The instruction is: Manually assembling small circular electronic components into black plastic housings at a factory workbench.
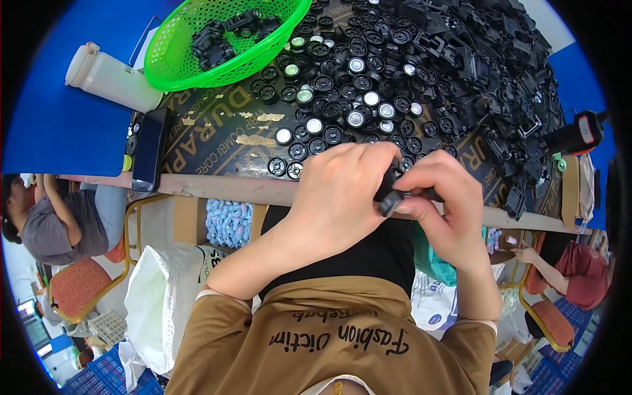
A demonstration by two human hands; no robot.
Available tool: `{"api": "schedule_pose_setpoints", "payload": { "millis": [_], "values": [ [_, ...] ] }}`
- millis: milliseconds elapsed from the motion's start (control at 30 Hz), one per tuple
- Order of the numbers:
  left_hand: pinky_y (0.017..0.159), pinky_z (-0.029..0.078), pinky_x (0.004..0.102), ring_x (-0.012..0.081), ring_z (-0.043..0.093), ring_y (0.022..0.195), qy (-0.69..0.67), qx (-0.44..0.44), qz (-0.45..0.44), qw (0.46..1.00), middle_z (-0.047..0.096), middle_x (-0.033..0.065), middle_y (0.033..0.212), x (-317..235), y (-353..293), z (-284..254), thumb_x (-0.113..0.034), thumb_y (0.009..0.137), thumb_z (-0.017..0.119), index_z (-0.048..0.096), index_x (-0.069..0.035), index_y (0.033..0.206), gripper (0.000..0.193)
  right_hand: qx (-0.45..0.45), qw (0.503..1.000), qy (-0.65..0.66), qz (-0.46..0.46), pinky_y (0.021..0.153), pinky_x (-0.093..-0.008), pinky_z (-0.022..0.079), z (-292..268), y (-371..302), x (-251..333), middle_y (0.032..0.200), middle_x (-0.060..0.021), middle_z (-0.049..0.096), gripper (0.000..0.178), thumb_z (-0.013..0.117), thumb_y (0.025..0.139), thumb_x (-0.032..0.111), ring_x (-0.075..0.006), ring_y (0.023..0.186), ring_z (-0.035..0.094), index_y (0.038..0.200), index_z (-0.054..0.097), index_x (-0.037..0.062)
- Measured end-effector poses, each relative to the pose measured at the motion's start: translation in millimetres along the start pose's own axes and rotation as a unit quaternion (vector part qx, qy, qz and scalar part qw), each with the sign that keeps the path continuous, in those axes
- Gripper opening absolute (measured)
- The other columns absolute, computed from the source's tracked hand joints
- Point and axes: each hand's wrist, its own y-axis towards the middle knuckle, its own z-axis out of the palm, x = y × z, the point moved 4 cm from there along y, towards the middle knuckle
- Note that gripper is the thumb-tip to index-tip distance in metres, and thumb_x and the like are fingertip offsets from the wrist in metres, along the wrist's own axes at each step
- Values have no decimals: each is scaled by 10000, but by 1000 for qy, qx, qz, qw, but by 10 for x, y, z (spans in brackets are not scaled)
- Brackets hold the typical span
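At the table's (227, 185) near edge, the left hand (345, 187) curls closed around a small black plastic part (391, 202), while the right hand (449, 204) pinches it between thumb and bent fingers. Just beyond lie loose black toy wheels (322, 83), some silver-centred; farther off are heaped black toy-vehicle chassis (484, 72) at right and a green perforated basket (243, 69) at left.

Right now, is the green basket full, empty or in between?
In between: a cluster of black parts lies inside the basket, with bare mesh around them. Its far edge is out of view.
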Motion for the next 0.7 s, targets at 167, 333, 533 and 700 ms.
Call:
{"api": "schedule_pose_setpoints", "payload": {
  "millis": [167,333,533,700],
  "values": [
    [622,482,351,262,599,729,12,-26,34,999,608,69,785,-12,32,-41,-130,591,751,558,-64,926,393,-46,997,-3,54,565,-237,436,-210,19,1,751,-49,558,188,678,645,-41,-133,654,536,811,615,20],
    [571,466,341,235,567,683,15,-18,74,997,562,57,718,-76,22,-48,-134,593,744,532,-69,922,397,10,998,-4,57,559,-249,432,-226,85,11,740,-57,551,193,671,632,-57,-150,645,532,805,611,6],
    [547,460,330,226,553,653,46,-23,109,993,525,40,676,-150,12,-81,-141,583,745,526,-60,918,408,62,995,2,77,558,-267,425,-236,127,34,734,-61,542,190,668,631,-60,-161,639,522,797,600,-1],
    [519,450,320,193,536,608,97,-49,137,985,497,34,653,-199,-12,-82,-134,591,715,523,-58,872,348,79,991,-8,104,566,-276,421,-208,143,30,718,-64,530,182,666,648,-47,-171,649,523,798,576,4]
  ]
}}
